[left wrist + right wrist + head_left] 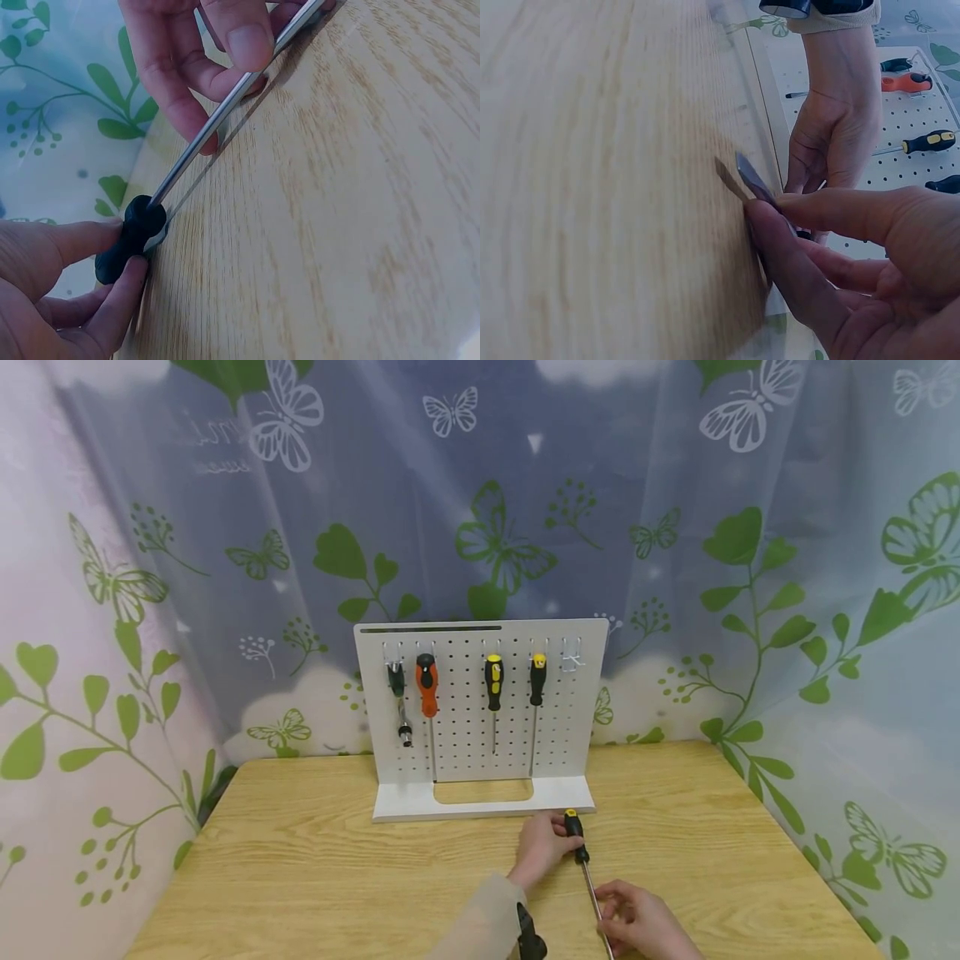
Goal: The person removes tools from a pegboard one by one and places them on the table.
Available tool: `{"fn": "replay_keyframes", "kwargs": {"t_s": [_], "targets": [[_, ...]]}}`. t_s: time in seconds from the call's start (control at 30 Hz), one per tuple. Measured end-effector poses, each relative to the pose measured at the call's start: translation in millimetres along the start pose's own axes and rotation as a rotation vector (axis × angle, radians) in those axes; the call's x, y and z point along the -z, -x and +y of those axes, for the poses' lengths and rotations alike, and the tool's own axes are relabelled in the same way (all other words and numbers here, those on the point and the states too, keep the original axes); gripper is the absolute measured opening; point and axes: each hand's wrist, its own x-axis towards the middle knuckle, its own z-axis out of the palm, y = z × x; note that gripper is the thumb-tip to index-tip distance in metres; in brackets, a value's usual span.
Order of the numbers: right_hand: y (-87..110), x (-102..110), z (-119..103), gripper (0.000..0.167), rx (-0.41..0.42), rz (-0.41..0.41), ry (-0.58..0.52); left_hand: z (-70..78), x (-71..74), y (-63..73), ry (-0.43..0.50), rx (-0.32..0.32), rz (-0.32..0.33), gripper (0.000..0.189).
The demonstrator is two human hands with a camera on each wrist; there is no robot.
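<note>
A long flat-blade screwdriver (575, 837) with a black handle and a yellow end cap lies at a slant low over the wooden table. My left hand (540, 847) pinches its handle between thumb and fingers. Farther down, my right hand (643, 923) pinches the bare metal shaft (204, 139). The right wrist view shows the flat tip (751, 176) sticking out past the right thumb and forefinger, close over the wood, with its shadow beside it. In that view the right hand hides most of the shaft.
Behind the hands stands a white pegboard (465, 760) on a base. On it hang a dark-handled socket tool (397, 681), an orange screwdriver (427, 685) and two yellow-and-black screwdrivers, one long (537, 681). Wire hooks (572, 661) sit at upper right. Patterned curtains (420, 527) surround the table (300, 860).
</note>
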Motion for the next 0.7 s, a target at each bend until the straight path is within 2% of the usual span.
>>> {"fn": "replay_keyframes", "kwargs": {"t_s": [0.27,0.5,0.7], "targets": [[-0.3,-2.7,-1.6,0.039,-0.017,0.040,0.038,1.4,1.5,0.9,-0.009,-0.019,0.004,0.028],[0.9,-3.8,-2.4,0.038,0.000,0.045,0.039,-1.1,0.7,-2.4,-0.001,0.002,-0.009,0.031],[3.6,-2.7,-2.0,0.035,-0.042,0.049,0.017,-1.7,2.4,-1.0,-0.017,0.001,-0.011,0.031]]}}
